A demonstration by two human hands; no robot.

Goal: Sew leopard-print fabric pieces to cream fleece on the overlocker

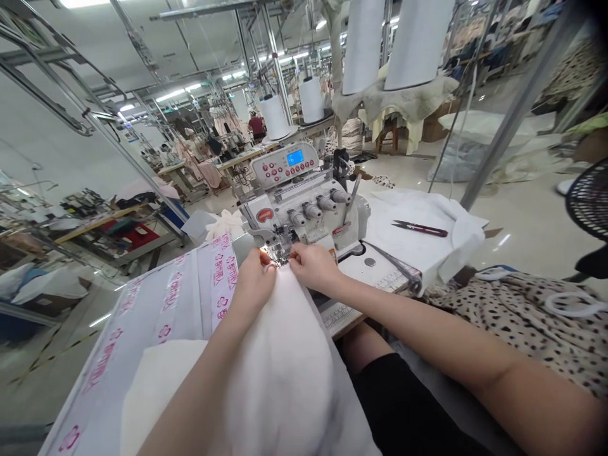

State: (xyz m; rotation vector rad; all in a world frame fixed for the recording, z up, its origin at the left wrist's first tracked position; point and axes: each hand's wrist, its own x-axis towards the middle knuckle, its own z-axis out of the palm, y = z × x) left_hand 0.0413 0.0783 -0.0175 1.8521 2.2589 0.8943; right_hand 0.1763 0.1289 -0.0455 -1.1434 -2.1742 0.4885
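Observation:
A white fleecy fabric piece (280,367) lies from my lap up to the presser foot (279,251) of a white overlock sewing machine (308,202). My left hand (254,282) pinches the fabric's edge just left of the foot, fingers closed. My right hand (313,265) grips the same edge on the right side, fingers curled, right at the needle area. Both forearms rest over the fabric.
Thread snips (420,228) lie on a white cloth right of the machine. A sheet with pink print (156,316) covers the table on the left. Leopard-print fabric (532,323) is piled at right. Large thread cones (418,41) stand above. A fan (591,202) sits far right.

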